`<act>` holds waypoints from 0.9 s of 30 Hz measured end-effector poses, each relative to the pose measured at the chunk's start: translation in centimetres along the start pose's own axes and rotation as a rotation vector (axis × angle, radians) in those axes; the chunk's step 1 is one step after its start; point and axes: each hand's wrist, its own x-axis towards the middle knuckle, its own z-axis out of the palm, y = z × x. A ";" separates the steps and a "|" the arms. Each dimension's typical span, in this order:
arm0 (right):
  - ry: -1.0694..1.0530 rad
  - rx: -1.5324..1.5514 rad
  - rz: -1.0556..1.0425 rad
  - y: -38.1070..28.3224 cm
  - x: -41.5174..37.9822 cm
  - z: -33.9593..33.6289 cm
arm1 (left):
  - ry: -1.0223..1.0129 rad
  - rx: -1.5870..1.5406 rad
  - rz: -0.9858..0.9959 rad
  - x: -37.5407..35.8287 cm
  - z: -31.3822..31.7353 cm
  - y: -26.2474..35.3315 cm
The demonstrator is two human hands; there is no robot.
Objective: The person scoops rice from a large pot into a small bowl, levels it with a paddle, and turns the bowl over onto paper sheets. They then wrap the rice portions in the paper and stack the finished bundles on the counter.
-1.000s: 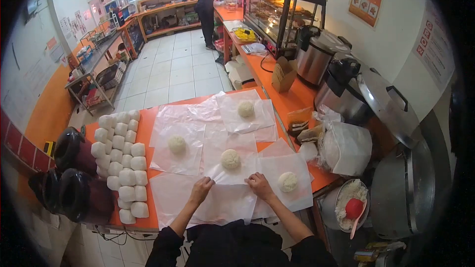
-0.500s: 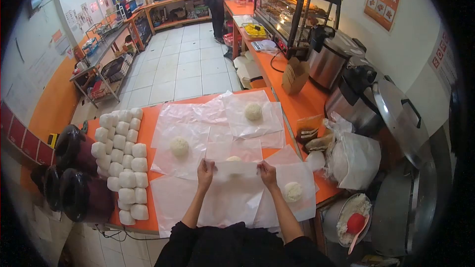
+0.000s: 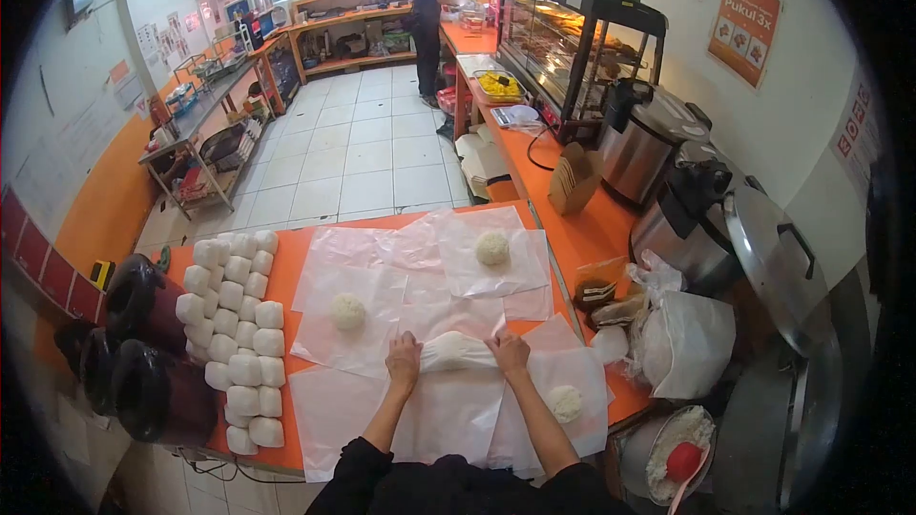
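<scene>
My left hand (image 3: 404, 360) and my right hand (image 3: 510, 354) are closed on opposite ends of a sheet of wrapping paper (image 3: 458, 351). Between them the paper lies folded over a rounded lump, its contents covered. Flat sheets are spread around it, and three mounds of white rice sit uncovered: one rice mound (image 3: 348, 312) beyond my left hand, a second rice mound (image 3: 492, 248) farther back, and a third rice mound (image 3: 565, 404) beside my right forearm.
Stacked white wrapped packets (image 3: 244, 336) line the table's left, next to dark purple containers (image 3: 162, 391). At right are a plastic bag (image 3: 682, 343), a rice bowl with a red scoop (image 3: 683, 461), rice cookers (image 3: 644, 148) and a glass food warmer (image 3: 572, 48). Another person (image 3: 428, 29) stands at the back.
Both hands have lowered the paper, which was stretched taut between them, onto the lump and hold it folded there. The view has tilted slightly upward.
</scene>
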 end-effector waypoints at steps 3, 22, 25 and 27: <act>-0.009 0.034 -0.157 -1.6 2.4 -1.5 | 0.143 -0.035 0.307 -0.3 0.6 0.0; -0.432 0.039 -0.625 -5.1 11.4 1.7 | -0.097 0.319 0.796 -3.5 1.1 2.5; -0.348 0.251 -0.690 -5.8 9.5 -1.3 | -0.095 0.282 0.805 -3.6 1.2 2.4; -0.262 0.258 -0.727 -6.1 7.9 -3.2 | -0.087 0.233 0.808 -3.4 1.6 2.0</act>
